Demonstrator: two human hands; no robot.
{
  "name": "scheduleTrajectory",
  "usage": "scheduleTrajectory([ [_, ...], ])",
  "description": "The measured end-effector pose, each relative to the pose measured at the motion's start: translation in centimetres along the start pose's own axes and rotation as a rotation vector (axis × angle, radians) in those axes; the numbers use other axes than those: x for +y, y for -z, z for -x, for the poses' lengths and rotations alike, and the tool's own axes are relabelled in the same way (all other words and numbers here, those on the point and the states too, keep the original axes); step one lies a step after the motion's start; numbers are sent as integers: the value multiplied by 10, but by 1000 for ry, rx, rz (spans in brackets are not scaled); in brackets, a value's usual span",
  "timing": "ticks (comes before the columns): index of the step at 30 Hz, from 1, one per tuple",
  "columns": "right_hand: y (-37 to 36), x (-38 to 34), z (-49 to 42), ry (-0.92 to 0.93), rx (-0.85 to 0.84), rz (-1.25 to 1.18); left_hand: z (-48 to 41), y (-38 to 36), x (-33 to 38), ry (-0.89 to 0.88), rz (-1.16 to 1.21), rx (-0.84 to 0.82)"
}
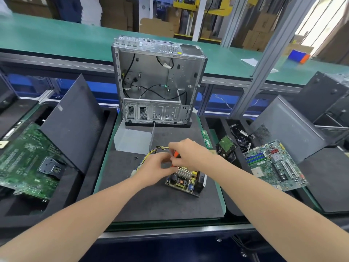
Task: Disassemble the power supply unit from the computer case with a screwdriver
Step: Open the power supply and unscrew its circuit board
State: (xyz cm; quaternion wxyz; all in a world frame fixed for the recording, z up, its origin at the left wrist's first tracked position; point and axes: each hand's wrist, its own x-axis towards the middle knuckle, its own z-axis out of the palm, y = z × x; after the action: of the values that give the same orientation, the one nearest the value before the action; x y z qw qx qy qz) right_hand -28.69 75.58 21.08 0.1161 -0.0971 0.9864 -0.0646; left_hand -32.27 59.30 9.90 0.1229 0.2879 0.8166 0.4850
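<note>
The opened power supply unit (186, 179) lies on the black foam mat (162, 203), its circuit board and heatsink exposed. Its yellow and black cables (151, 153) trail off to the left. My right hand (187, 152) grips an orange-handled screwdriver (176, 154) over the unit's far edge. My left hand (154, 170) pinches at the screwdriver's tip, fingers curled beside the heatsink; what it pinches is hidden. The unit's grey metal cover (132, 140) lies behind. The empty computer case (154, 82) stands upright at the mat's far end. A small black screw (135, 157) rests on the mat.
A motherboard (273, 165), a hard drive (226, 146) and loose cables (241, 135) lie in the right tray. Another motherboard (28, 159) and a black side panel (73, 121) fill the left tray. A green conveyor (56, 40) runs behind. A RAM stick (205, 138) lies at the mat's right edge.
</note>
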Motion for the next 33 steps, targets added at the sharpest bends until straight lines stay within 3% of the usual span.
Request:
scheduleTrajectory([
  [7, 0, 3, 0, 155, -34, 12, 0, -2, -1, 57, -41, 4],
  [10, -1, -2, 4, 72, 99, 53, 1, -4, -2, 68, 5, 20],
  [13, -7, -11, 2, -119, 261, 273, 2, -6, -1, 59, 26, 15],
  [16, -10, -14, -5, -192, 178, 175, 2, -5, 0, 67, 29, 4],
  [22, -2, 0, -5, -55, 13, -56, 4, 3, 2, 60, 27, -7],
  [33, 3, 7, -3, 191, -23, -23, 4, 4, 6, 88, 21, 7],
])
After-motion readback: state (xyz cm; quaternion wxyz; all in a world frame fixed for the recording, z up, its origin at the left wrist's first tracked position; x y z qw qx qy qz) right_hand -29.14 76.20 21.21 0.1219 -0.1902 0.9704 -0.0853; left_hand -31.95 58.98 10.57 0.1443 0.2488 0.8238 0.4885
